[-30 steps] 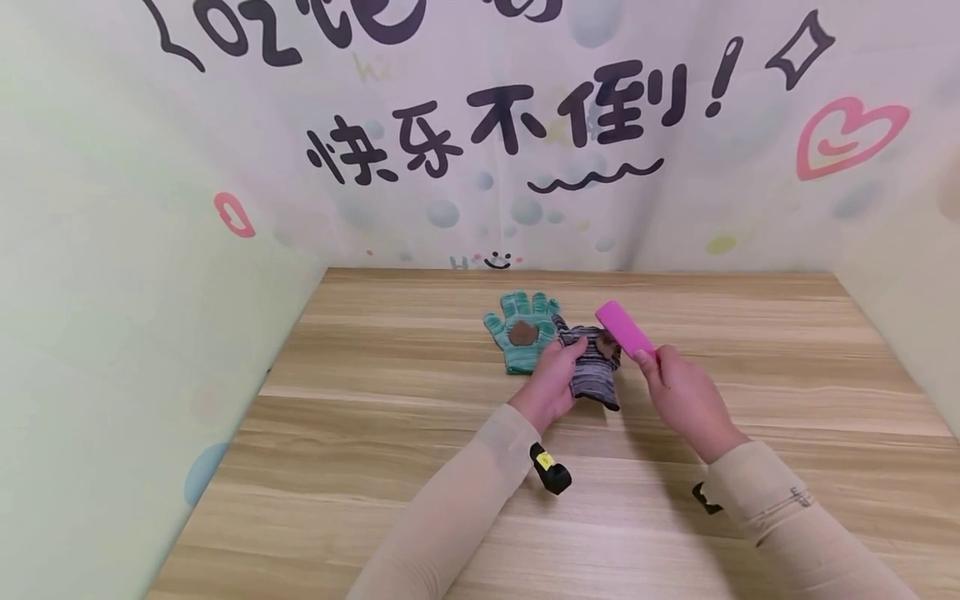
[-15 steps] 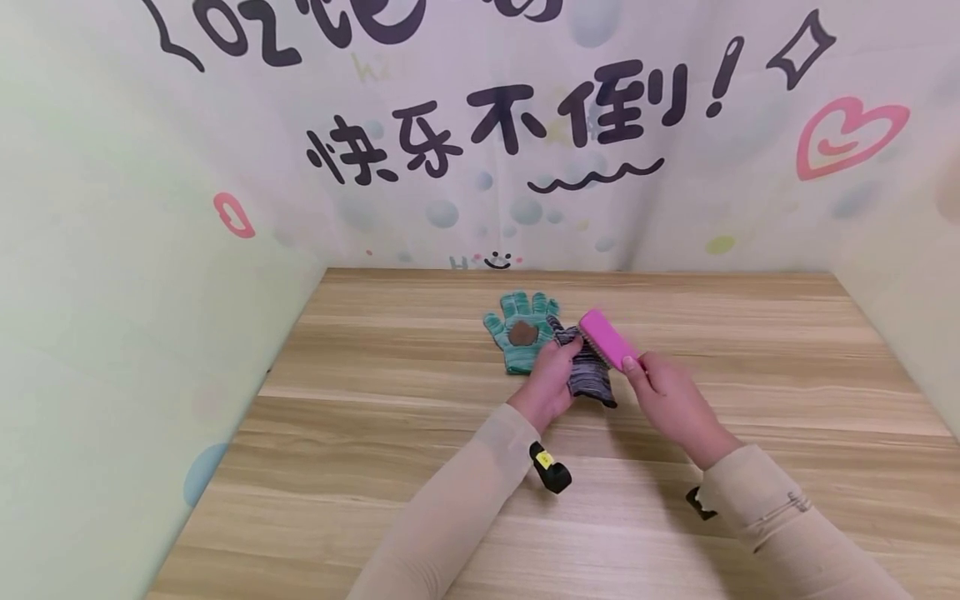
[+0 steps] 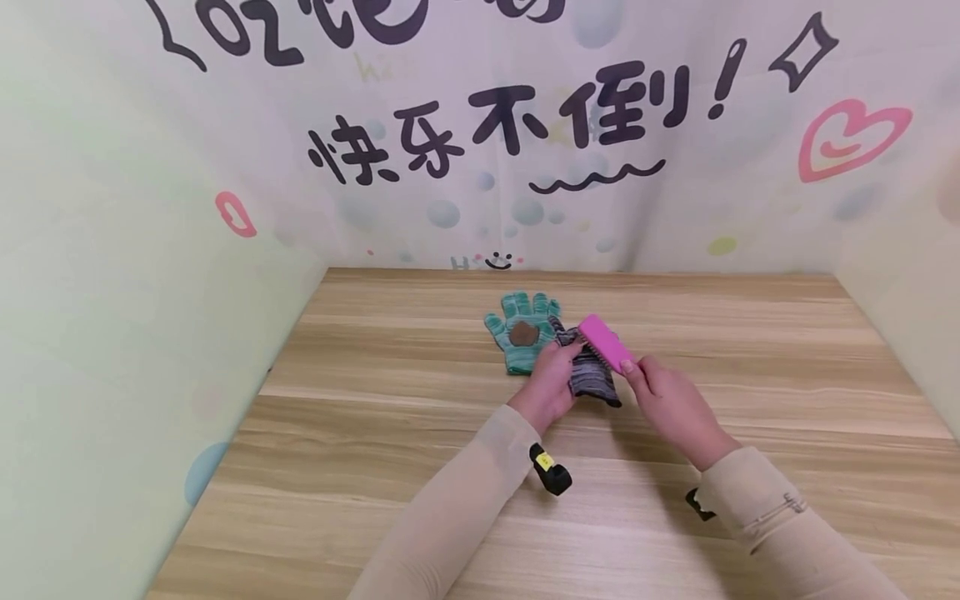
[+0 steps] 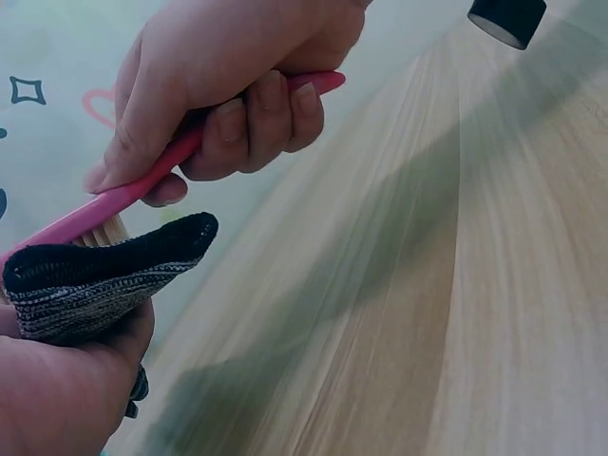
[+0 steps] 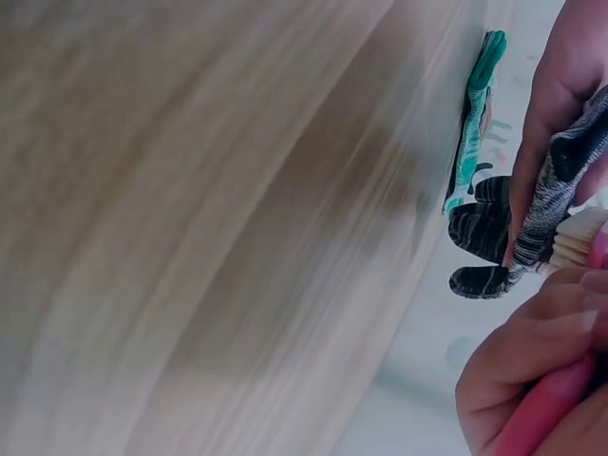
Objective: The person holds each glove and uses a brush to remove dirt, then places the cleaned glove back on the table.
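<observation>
My left hand (image 3: 551, 383) grips a dark grey and black knit glove (image 3: 592, 379), its thumb on top and its fingers beneath. Curled round the handle of a pink brush (image 3: 606, 343) is my right hand (image 3: 675, 408). The brush's pale bristles (image 5: 576, 239) face down against the glove, close to the left thumb. In the left wrist view the glove's black cuff (image 4: 114, 258) opens toward the camera, under the brush. A green knit glove (image 3: 517, 354) with a brown patch (image 3: 523, 334) lies flat on the table, just beyond the left hand.
The wood-grain table (image 3: 360, 417) runs back to a printed cloth wall (image 3: 420, 225), with pale walls at both sides. A black strap end with a yellow label (image 3: 551, 469) hangs at the left wrist. Another black piece (image 3: 699, 504) shows by the right cuff.
The right hand has brought the brush left and down over the grey glove, covering the brown patch seen on it earlier. The left hand keeps its hold; the green glove has not moved.
</observation>
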Action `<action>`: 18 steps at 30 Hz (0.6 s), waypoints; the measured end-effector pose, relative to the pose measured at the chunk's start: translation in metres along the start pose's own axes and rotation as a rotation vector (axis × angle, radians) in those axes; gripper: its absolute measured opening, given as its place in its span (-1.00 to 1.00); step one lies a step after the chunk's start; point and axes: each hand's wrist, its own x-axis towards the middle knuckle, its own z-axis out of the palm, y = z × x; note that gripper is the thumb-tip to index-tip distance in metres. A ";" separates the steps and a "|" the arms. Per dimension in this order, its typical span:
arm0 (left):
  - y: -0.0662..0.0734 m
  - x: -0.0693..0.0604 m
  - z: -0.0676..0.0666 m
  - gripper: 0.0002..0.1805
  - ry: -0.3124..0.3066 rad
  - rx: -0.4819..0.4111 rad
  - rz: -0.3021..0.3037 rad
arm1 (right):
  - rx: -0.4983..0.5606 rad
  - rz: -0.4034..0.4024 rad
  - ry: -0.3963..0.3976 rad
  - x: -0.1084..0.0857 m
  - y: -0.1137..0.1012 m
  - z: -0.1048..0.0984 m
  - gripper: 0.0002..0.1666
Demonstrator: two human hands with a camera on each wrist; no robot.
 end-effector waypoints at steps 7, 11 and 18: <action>-0.001 0.002 0.000 -0.63 -0.022 -0.014 0.020 | -0.049 0.024 0.024 0.001 0.001 -0.002 -0.35; -0.001 0.001 0.000 -0.64 -0.025 -0.015 0.029 | -0.055 0.025 0.034 0.001 0.002 -0.003 -0.36; 0.000 0.001 0.000 -0.67 -0.008 -0.016 0.026 | -0.066 0.037 0.049 0.003 0.005 -0.006 -0.33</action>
